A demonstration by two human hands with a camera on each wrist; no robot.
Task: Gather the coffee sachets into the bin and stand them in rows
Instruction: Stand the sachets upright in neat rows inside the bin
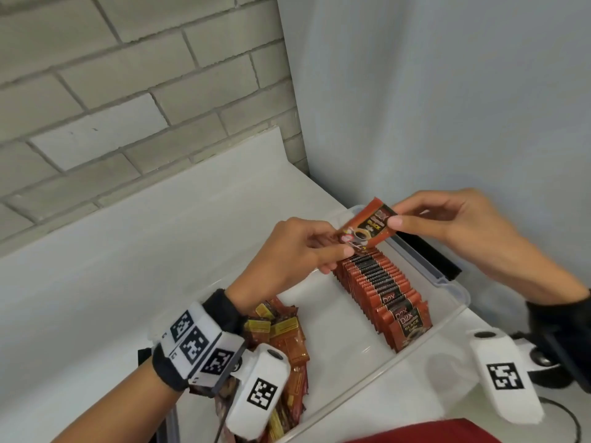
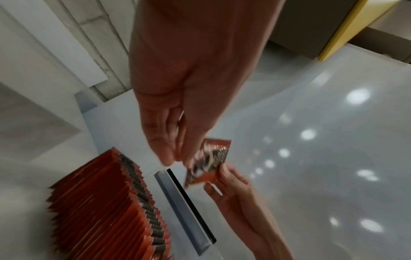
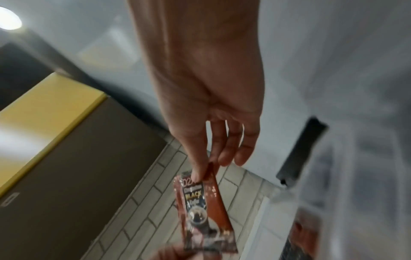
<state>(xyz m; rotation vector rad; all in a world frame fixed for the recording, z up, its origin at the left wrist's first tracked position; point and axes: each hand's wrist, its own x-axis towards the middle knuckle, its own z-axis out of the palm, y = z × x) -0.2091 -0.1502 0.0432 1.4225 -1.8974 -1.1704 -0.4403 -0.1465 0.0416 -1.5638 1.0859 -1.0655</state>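
Observation:
One red coffee sachet (image 1: pixel 364 230) (image 2: pixel 210 162) (image 3: pixel 203 209) hangs above the far end of the clear plastic bin (image 1: pixel 447 279). My left hand (image 1: pixel 332 251) pinches its lower left end. My right hand (image 1: pixel 395 219) pinches its upper right end between thumb and forefinger. Below it, a row of red sachets (image 1: pixel 380 289) (image 2: pixel 106 207) stands upright along the bin's right wall. A loose heap of sachets (image 1: pixel 284 343) lies at the bin's near left, partly hidden by my left wrist.
The bin sits on a white counter (image 1: pixel 128 266) in a corner, with a brick wall (image 1: pixel 128 91) behind and a pale wall (image 1: pixel 447 91) to the right. A black object (image 1: pixel 428 254) lies just beyond the bin's right rim. The bin floor (image 1: pixel 329 318) shows bare between heap and row.

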